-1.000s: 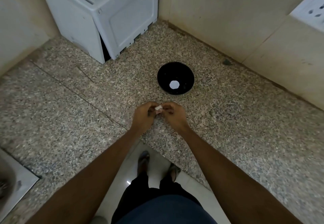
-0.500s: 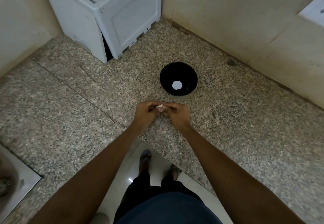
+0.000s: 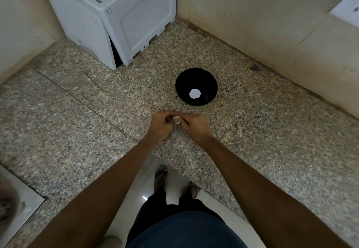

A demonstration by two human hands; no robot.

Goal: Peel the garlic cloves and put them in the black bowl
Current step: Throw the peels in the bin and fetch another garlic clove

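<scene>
My left hand (image 3: 161,124) and right hand (image 3: 194,125) are bunched up together over the counter, fingertips of both pinching one garlic clove (image 3: 177,119) between them, so one side steadies it while the other picks at the papery skin, at least that's how I'd read the grip. The clove is tiny from up here and I honestly can't tell how much skin is left on it. I'm holding it just in front of the black bowl (image 3: 210,92) on purpose I guess, short hop to drop it in once it's bare. The bowl has a round white spot (image 3: 194,93) at the bottom; could be a sticker or a reflection, can't say, and I don't see any cloves in there. Surface is a speckled granite counter (image 3: 77,121) running into a corner, plain cream tiled walls (image 3: 262,20) behind, and a white appliance (image 3: 120,18) parked in the far left corner.
</scene>
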